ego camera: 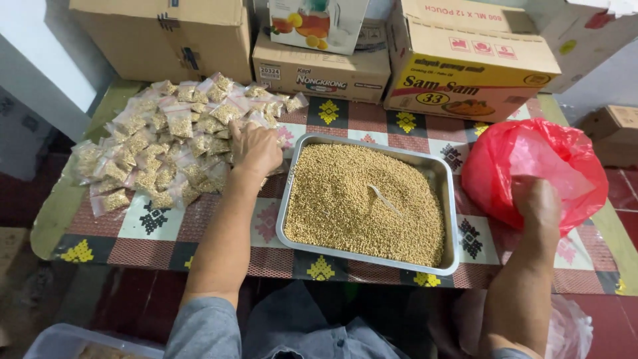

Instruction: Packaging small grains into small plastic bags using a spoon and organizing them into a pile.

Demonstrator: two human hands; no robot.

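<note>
A metal tray (450, 199) full of small tan grains lies in the middle of the table, with a thin white scoop handle (384, 199) sticking out of the grains. To its left is a heap of small clear filled packets (166, 146). My left hand (254, 149) rests palm down on the right edge of that heap, on a packet; whether it grips one I cannot tell. My right hand (538, 203) reaches into a red plastic bag (495, 166) at the right, its fingers hidden inside.
Cardboard boxes (465, 63) line the back edge of the table, one with a white carton (319, 23) on top. A patterned cloth (159, 233) covers the table. A clear plastic bin (66, 339) sits low at the left, more clear plastic (571, 329) low at the right.
</note>
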